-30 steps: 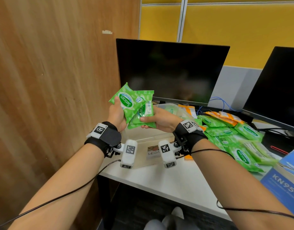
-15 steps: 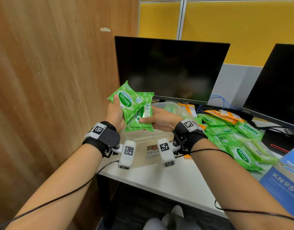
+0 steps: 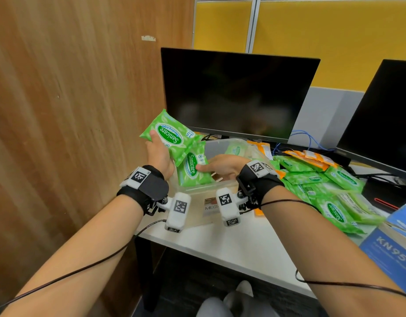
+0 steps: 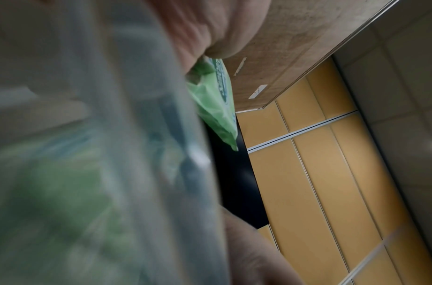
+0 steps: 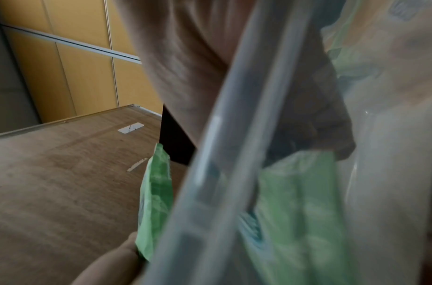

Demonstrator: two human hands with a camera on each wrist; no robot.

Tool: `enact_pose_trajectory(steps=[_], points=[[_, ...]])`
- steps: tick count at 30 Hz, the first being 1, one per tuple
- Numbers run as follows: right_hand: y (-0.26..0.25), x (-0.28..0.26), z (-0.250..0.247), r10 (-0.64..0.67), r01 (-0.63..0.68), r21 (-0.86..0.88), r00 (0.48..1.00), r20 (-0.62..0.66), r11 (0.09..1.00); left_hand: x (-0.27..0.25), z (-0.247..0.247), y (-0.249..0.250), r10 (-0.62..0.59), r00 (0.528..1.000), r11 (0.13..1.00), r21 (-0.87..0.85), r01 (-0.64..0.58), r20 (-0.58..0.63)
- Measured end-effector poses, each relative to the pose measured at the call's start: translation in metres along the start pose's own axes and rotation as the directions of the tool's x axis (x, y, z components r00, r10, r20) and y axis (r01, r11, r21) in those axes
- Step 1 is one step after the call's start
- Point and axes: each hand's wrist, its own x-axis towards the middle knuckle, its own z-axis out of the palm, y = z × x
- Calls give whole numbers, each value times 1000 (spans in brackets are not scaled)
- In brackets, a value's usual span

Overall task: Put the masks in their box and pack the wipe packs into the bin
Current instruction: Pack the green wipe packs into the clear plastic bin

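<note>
Two green wipe packs are in hand over the clear bin, which sits at the desk's left end before the left monitor.

Left hand: grasps the upper pack, thumb on its printed face, fingers behind. Pack raised above the bin's left rim; long axis runs 10 to 4 o'clock in the head view, label face toward the camera.

Right hand: grasps the lower pack, thumb lying across its face. Long axis near upright, leaning 11 to 5 o'clock; lower end down inside the bin's near-left corner. Its upper edge tucks under the upper pack; the two overlap.

One more green pack shows through the bin's far side.

Loose packs, green with some orange, heaped at 3 o'clock of the bin. Blue KN95 mask box at 4 o'clock, partly out of view.

Wrist views: blurred bin wall close up.
</note>
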Motion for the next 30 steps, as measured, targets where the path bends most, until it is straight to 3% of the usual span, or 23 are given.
enact_pose_trajectory(steps=[3,8,11,13,16,17,18,19,20,21,22,24,27,30], points=[[-1,0,-1,68,-75,-278,997,-33,958,2,-1,-1,-4,1000,1000,8,4,17],[-8,1,10,61,-87,-445,995,-72,891,6,-2,-5,-33,996,997,78,26,84],[-8,2,17,100,-100,-526,995,-28,845,6,0,-5,-25,995,996,92,16,95],[-1,14,21,192,-142,-438,979,71,888,5,1,-6,-37,994,993,114,25,101],[-5,7,20,160,-153,-210,987,18,966,6,3,-8,-62,991,986,163,42,117],[-10,0,20,113,-116,-59,992,-57,991,4,4,-7,-62,991,982,185,40,117],[-11,2,19,68,-44,211,992,-107,977,5,4,-8,-60,991,980,197,36,120],[-12,1,16,21,60,449,985,-174,891,5,3,-8,-58,991,979,203,32,122],[-11,0,11,25,153,643,965,-260,751,7,3,-9,-49,990,980,197,23,129],[-6,2,5,46,224,738,944,-326,636,7,2,-8,-41,990,979,201,13,134],[-3,1,0,46,287,795,929,-367,534,6,2,-8,-30,990,976,218,-1,139],[-2,-4,-3,-31,360,799,918,-395,482,2,4,-8,-7,985,960,276,-42,174],[-5,-8,1,-242,373,696,928,-284,613,-9,7,-7,18,962,917,379,-125,274],[-6,0,6,-200,280,589,959,-199,758,-9,4,-9,211,953,778,553,-298,216]])
